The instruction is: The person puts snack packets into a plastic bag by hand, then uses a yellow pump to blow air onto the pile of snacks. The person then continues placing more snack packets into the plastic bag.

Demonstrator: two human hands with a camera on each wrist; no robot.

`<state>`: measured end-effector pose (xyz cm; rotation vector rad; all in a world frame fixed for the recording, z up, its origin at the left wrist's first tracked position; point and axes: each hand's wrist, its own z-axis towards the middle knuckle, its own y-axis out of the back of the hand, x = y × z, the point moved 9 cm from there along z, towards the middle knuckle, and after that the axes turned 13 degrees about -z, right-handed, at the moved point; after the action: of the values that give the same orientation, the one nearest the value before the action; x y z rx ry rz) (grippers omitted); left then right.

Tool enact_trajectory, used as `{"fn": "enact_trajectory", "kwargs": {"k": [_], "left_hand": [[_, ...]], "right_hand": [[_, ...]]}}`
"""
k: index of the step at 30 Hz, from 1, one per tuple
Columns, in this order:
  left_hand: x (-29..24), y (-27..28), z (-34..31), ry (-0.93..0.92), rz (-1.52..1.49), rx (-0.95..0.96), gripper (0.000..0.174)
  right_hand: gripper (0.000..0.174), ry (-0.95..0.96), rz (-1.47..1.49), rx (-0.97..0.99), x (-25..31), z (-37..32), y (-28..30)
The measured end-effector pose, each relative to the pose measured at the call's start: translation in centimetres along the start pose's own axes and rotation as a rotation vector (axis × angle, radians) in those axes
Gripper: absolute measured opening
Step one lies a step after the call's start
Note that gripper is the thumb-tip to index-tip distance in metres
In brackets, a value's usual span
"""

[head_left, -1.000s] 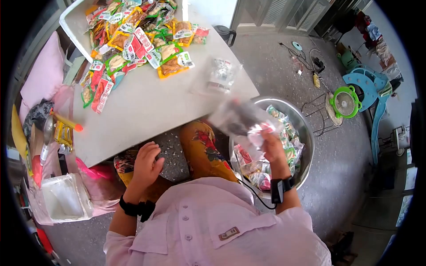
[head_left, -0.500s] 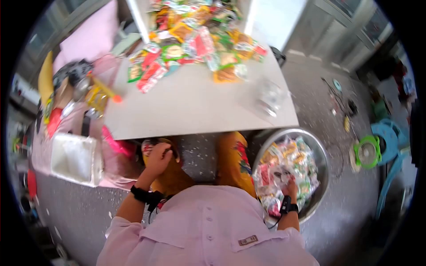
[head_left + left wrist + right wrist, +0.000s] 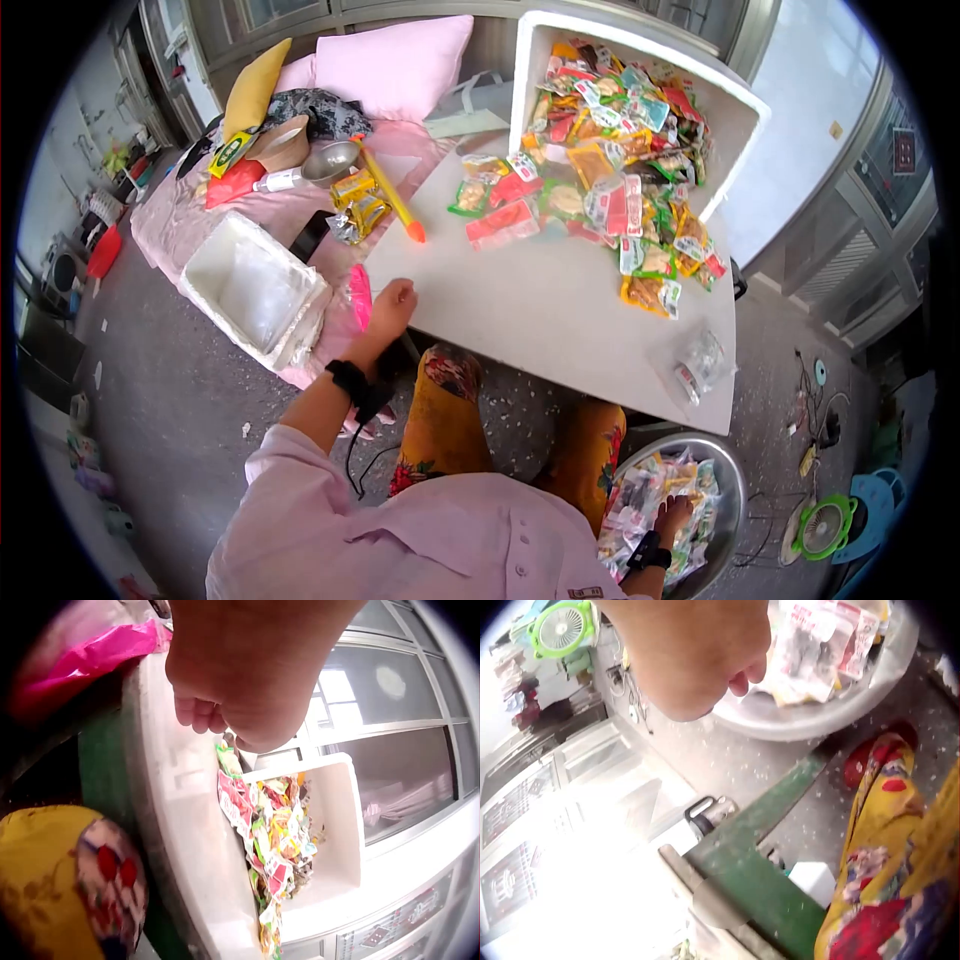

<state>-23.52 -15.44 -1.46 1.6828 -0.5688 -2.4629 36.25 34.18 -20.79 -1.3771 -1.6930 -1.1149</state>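
Note:
My left hand point(image 3: 393, 305) is at the table's left front corner, fingers loosely curled and holding nothing; the left wrist view shows that hand point(image 3: 240, 675) from behind its palm. My right hand point(image 3: 675, 515) is over the metal basin point(image 3: 738, 500), which is filled with clear bags and packets point(image 3: 640, 490). In the right wrist view the hand point(image 3: 697, 660) is beside the basin's bags point(image 3: 810, 652), fingertips bent and nothing seen in them. Colourful snack packets point(image 3: 600, 205) spill from a white foam box point(image 3: 740, 130) onto the table point(image 3: 500, 320).
A clear plastic bag bundle point(image 3: 700, 362) lies near the table's right front corner. To the left are an empty white foam box point(image 3: 250, 285), an orange-tipped yellow stick point(image 3: 390, 190), a metal bowl point(image 3: 330, 162) and pink cloth. A green fan point(image 3: 825, 527) stands at right.
The view has turned left. My right hand has gone from above the basin down to its packets, and the clear bag with dark contents has left it. The left hand has moved up to the table's edge.

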Motion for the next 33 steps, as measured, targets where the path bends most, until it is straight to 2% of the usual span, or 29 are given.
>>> {"fn": "enact_trajectory", "kwargs": {"k": [1,3,6,10,13,15,16,17,19,22,23,26,28,30,32,33], "left_hand": [[1.4,0.4,1.7,0.17,-0.176,-0.056,0.03],[3.9,-0.2,4.3,0.511,-0.535,-0.156,0.038],[7.6,-1.3,7.7,0.71,-0.814,-0.311,0.04],[9.7,-3.6,11.1,0.788,-1.012,-0.263,0.03],[11.6,-4.1,12.8,0.762,-1.0,-0.332,0.025],[17.8,-5.8,15.6,0.678,-1.046,-0.2,0.018],[17.4,-6.1,15.6,0.683,-1.103,-0.166,0.015],[16.9,-6.4,15.6,0.69,-1.158,-0.13,0.012],[7.1,-5.7,12.2,0.796,-1.338,-0.114,0.006],[0.8,-7.6,10.6,0.704,-1.627,0.277,0.003],[-1.3,-7.1,9.3,0.72,-1.572,0.124,0.001],[-6.1,-8.0,5.1,0.611,-1.477,0.197,0.009],[-7.3,-9.7,0.9,0.558,-1.304,0.285,0.022],[-9.2,-12.0,-5.1,0.607,-1.204,0.411,0.032],[-12.7,-12.8,-11.0,0.629,-0.975,0.567,0.037],[-14.1,-13.3,-13.2,0.607,-1.013,0.592,0.039]], "right_hand": [[0.021,0.024,-0.011,0.073,2.2,-1.4,-2.0],[0.024,0.03,0.022,0.12,5.2,-3.3,-5.1],[0.027,0.048,0.029,0.178,7.1,-4.3,-8.3],[0.024,0.084,0.025,0.249,9.6,-6.8,-10.8],[0.021,0.146,0.022,0.287,11.1,-7.7,-11.6],[0.019,0.136,0.055,0.294,12.2,-8.7,-12.1],[0.017,0.131,0.069,0.298,12.8,-9.1,-12.3],[0.016,0.145,0.071,0.351,13.4,-9.5,-12.9],[0.013,0.172,0.079,0.456,14.4,-10.3,-13.9],[0.01,0.225,0.075,0.526,16.1,-12.8,-16.2],[0.01,0.232,0.134,0.595,16.6,-14.0,-17.2],[0.01,0.281,0.101,0.725,17.5,-17.6,-20.0],[0.011,0.315,-0.03,0.88,17.2,-19.5,-22.4],[0.012,0.33,-0.101,0.989,17.9,-21.8,-23.8],[0.015,0.325,-0.119,1.08,19.2,-24.8,-25.2],[0.018,0.362,-0.133,1.139,19.6,-26.2,-25.9]]}}
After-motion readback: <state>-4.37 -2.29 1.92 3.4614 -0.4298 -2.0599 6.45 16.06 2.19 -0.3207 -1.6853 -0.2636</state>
